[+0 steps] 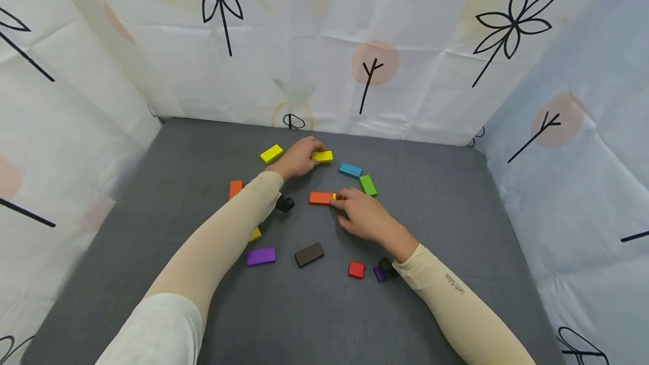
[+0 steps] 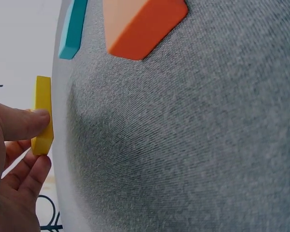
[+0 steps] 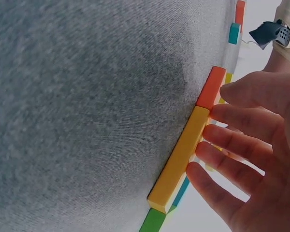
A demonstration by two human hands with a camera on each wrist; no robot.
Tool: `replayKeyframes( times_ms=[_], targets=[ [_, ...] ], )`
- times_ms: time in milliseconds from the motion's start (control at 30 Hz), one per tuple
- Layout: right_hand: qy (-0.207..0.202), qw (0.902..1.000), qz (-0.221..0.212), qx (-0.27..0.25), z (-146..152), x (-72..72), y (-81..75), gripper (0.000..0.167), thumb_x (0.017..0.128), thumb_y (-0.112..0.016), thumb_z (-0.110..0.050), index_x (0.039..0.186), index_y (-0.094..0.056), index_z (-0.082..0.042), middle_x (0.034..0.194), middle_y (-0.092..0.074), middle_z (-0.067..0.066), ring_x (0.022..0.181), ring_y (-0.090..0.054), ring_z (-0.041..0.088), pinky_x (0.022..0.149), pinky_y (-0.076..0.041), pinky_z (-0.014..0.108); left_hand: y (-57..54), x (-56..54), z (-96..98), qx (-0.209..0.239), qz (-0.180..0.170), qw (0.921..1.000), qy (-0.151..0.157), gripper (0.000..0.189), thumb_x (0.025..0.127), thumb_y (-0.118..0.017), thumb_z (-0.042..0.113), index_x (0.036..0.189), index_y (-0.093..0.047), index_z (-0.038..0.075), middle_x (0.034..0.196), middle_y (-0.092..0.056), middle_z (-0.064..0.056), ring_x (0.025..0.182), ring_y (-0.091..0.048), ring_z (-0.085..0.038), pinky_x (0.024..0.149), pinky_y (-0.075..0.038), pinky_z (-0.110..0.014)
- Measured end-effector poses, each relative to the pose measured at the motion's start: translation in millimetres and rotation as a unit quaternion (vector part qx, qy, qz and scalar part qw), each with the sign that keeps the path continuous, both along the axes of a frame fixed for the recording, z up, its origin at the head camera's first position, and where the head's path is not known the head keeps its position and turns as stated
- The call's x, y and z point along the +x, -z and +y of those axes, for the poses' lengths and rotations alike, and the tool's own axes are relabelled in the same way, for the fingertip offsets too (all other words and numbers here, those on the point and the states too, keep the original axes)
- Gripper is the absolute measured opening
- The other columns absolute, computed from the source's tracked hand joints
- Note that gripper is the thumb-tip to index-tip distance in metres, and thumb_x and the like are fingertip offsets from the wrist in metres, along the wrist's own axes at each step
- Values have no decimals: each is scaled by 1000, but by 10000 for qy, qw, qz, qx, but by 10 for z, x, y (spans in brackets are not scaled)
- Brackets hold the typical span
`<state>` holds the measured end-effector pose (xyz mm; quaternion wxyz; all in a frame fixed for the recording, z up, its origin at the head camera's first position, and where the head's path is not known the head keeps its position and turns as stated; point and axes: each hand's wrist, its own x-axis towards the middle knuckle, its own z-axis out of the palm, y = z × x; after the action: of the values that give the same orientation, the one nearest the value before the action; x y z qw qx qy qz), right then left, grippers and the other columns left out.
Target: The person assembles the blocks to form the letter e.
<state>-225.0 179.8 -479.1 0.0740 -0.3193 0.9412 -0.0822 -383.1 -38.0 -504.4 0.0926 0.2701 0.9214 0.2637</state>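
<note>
Grey tabletop: left hand pinching yellow block, best held lightly and level. Right hand, fingers spread beside amber block

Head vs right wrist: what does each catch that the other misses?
Head only: the dark block and the larger purple block.
Right wrist only: the amber block's side along its length, between orange and green blocks; the head view gets just a sliver past the right hand.
Both: right hand, the orange block beside it, the green block.
</note>
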Motion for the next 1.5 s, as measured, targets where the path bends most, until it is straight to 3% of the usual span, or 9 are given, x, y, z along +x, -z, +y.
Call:
replayKeyframes(
  times_ms=[300, 1067, 1500],
  targets=[
    [-29, 10000, 15, -46, -5, -5, 4, 42, 102, -76, -14, 143, -72, -5, 137, -65, 12, 120, -61, 29, 96, -56, 45, -18, 52, 57, 132, -72, 9998, 89, 37, 105, -67, 1, 142, -68, 2, 139, -61, -14, 124, -59, -31, 112, -46, -45],
    [85, 9999, 32, -63, 9, -8, 30, 43, 102, -76, -15, 144, -71, -8, 135, -65, 10, 119, -60, 27, 95, -56, 43, 124, 77, 132, 172, -251, 9994, 147, 38, 102, -71, 0, 140, -70, 4, 133, -63, -12, 121, -61, -30, 111, -47, -44],
    [101, 9999, 19, -24, 12, -11, 35, 44, 102, -75, -14, 145, -71, -9, 137, -65, 9, 119, -60, 25, 95, -56, 41, 156, 77, 146, 139, -104, 9996, 228, 38, 101, -74, 2, 139, -71, 4, 131, -64, -12, 119, -61, -29, 110, -47, -43]
  ],
)
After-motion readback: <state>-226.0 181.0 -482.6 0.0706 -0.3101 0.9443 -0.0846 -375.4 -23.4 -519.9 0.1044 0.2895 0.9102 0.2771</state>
